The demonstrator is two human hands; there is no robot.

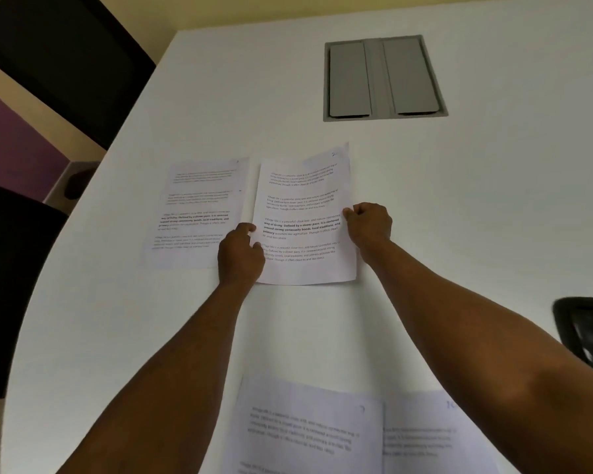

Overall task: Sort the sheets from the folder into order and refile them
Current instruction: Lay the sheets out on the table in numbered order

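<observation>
A printed sheet (305,200) with several text paragraphs lies on the white table (459,217), its top right corner marked with a handwritten number. My left hand (241,256) pinches its left edge and my right hand (368,224) pinches its right edge. To its left a second printed sheet (199,210) lies flat, touching nothing. Two more sheets sit close to me: one (308,429) at bottom centre, another (432,436) partly overlapping it at the right. No folder is in view.
A grey recessed cable hatch (384,78) with two flaps is set into the table further back. A black chair (586,330) stands at the right edge. Dark chairs (11,268) and a purple wall lie beyond the table's curved left edge.
</observation>
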